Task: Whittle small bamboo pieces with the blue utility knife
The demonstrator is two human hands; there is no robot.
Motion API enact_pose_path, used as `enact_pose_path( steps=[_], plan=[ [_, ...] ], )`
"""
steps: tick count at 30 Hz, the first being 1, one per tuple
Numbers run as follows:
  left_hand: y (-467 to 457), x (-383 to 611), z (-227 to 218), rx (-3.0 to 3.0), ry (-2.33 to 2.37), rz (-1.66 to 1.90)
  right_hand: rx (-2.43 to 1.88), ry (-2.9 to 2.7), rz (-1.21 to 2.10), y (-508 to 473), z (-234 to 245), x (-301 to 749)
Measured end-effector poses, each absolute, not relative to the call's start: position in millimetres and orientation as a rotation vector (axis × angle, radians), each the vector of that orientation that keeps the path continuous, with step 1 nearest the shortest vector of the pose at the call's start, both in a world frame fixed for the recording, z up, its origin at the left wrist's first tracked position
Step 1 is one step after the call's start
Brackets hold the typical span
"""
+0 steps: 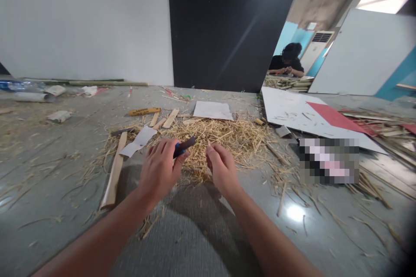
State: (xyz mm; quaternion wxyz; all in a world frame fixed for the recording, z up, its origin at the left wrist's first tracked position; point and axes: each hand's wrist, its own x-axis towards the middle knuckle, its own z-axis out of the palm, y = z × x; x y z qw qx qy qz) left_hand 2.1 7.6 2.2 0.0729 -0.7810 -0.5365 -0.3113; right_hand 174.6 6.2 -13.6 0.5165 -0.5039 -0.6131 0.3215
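My left hand (pixel 159 164) is closed around a dark, flat-ended tool (pixel 186 143) with blue parts; its exact kind does not show. To its right, my right hand (pixel 222 166) pinches a small pale sliver (pixel 208 143), perhaps wood or bamboo, mostly hidden by the fingers. The tool's end points toward the right hand, with a small gap between them. Both hands are over the near edge of a heap of straw-coloured shavings (pixel 240 138). A creased white paper (pixel 138 142) lies just beyond the left hand.
Left of my arm lies a split bamboo piece (pixel 113 173). Short wooden strips (pixel 170 119), a yellow stick (pixel 144 111) and white paper (pixel 212 110) lie behind the heap. A black panel (pixel 227 34) stands at the back. A person (pixel 290 60) sits beyond, right of a white board (pixel 279 108).
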Motion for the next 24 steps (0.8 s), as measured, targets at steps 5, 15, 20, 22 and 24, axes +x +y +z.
enact_pose_path(
  steps=[5,15,20,22,24],
  plan=[
    [8,6,-3,-2.382,-1.52,-0.944,-0.957,-1.32,0.963,3,-6,175],
    [15,-1,-14,-2.28,-1.288,-1.153,-0.722,-1.033,1.239,12,-3,181],
    [16,-2,1,-2.225,-1.188,-1.156,-0.77,-1.09,1.158,13,-5,182],
    [15,0,14,-2.238,-1.193,-1.21,-0.788,-1.15,1.125,13,-6,180],
    [11,6,30,-2.294,-1.242,-1.31,-0.797,-1.203,1.104,12,-6,179]
  ],
)
